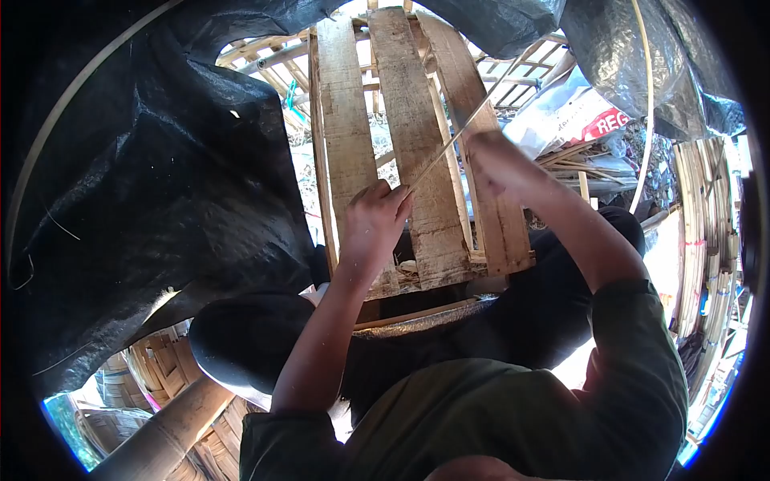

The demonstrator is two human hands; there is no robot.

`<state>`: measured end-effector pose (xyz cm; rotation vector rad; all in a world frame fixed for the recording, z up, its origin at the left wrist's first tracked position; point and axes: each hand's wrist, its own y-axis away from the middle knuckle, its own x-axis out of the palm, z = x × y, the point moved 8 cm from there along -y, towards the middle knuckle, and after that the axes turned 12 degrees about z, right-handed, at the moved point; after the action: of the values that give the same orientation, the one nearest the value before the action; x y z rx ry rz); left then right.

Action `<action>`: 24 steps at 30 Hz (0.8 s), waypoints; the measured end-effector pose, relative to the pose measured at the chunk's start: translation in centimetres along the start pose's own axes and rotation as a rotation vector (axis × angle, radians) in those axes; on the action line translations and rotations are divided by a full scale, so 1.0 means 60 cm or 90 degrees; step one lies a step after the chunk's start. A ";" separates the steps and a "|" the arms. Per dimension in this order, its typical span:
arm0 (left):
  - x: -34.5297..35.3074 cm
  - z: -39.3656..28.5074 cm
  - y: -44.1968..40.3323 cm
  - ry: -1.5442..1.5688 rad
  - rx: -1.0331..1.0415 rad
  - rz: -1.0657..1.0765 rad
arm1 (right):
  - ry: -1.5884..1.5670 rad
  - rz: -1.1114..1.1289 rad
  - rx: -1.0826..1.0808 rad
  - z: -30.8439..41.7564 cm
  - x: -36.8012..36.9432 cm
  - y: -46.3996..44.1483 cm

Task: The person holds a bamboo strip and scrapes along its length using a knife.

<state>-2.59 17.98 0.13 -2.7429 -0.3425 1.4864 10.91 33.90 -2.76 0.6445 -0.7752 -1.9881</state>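
A thin, pale strip (447, 147), which looks like split bamboo, slants across the wooden slats toward the upper right. Its lower end is pinched between the thumb and fingers of my left hand (377, 216), closed just above the slatted bench. My right hand (499, 164) is beside the strip, over the right-hand slat. Motion smears its fingers, so I cannot make out whether it holds anything. Beneath both hands stands the slatted wooden bench (413, 104), its rough boards running away from me between my bent knees.
Black plastic sheeting (152, 176) hangs at the left and overhead. At the right stand bundled bamboo strips (694, 232), near a white and red printed sack (569, 116) and loose sticks. A thick bamboo pole (164, 429) and woven baskets (164, 358) are at lower left.
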 end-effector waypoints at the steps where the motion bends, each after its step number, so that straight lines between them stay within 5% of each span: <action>1: 0.001 0.003 -0.002 0.000 0.001 -0.002 | 0.001 -0.001 -0.001 -0.010 0.006 -0.011; 3: -0.004 -0.002 0.001 0.004 0.049 -0.068 | 0.111 -0.104 0.008 -0.034 0.017 -0.025; 4: -0.005 -0.003 0.000 0.004 0.050 -0.073 | 0.154 0.027 0.057 -0.019 0.081 0.014; 17: -0.050 0.000 0.018 -0.030 -0.058 0.033 | 0.209 0.056 0.009 0.006 0.065 0.026; 24: -0.064 0.001 0.056 -0.001 0.115 -0.051 | 0.086 0.102 0.006 -0.006 0.068 0.008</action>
<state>-4.06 13.94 2.93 -2.5565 -0.2979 1.4255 9.49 30.09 -3.25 0.6919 -0.7316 -1.7773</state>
